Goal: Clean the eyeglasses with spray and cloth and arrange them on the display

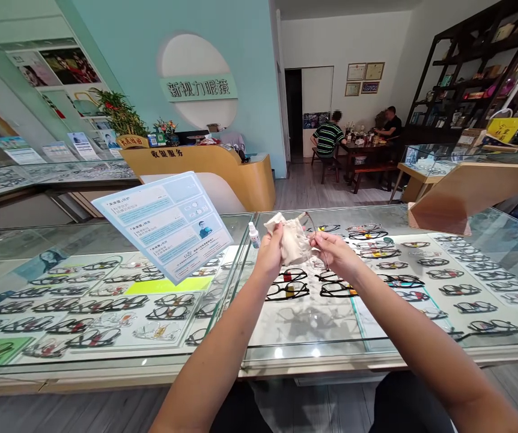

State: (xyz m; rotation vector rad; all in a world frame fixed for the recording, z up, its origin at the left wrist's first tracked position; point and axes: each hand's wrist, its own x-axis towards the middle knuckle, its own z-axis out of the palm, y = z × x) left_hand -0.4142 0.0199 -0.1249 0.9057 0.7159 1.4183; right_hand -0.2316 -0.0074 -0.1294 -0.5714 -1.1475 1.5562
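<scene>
My left hand (273, 249) is closed on a cream cloth (292, 240), thumb on top, above the glass display counter. A pair of thin-framed eyeglasses (312, 222) pokes out at the cloth's right side, its lenses hidden by the cloth. The fingers of my right hand (329, 251) pinch the eyeglasses' thin frame. Just left of the cloth, a small white bottle (254, 235) stands upright on the glass.
A tilted light-blue leaflet (164, 225) stands on the counter at left, a brown board (470, 192) at right. Rows of eyeglasses (288, 291) lie under the glass (286, 352). Beyond are a wooden cashier desk (250, 180) and two people at a table (362, 146).
</scene>
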